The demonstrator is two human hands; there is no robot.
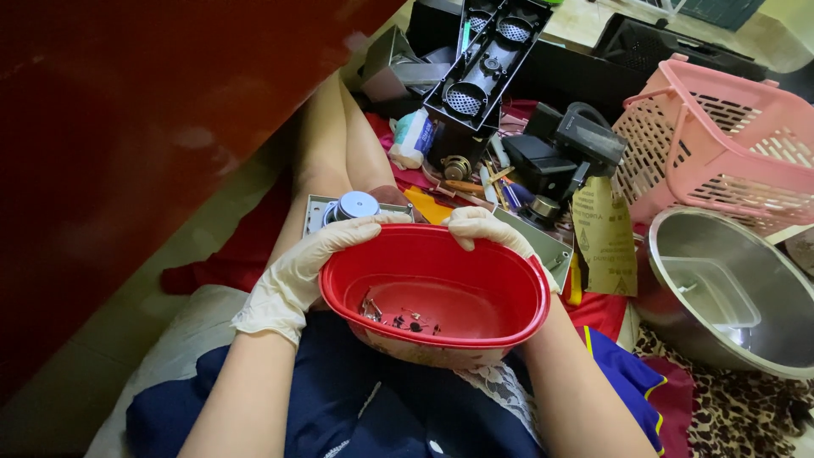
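Cluttered floor surrounds the red oval plastic bowl; gloved left hand and right hand clasp its rim; level keeps small screws inside.

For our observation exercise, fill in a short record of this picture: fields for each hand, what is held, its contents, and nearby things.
left hand: gloved, grip on the near-left rim of the red bowl
right hand: gloved, grip on the far rim of the same bowl
bowl contents: a few small dark screws
right of bowl: steel bowl, pink basket
behind bowl: sandpaper sheet, black speaker housing
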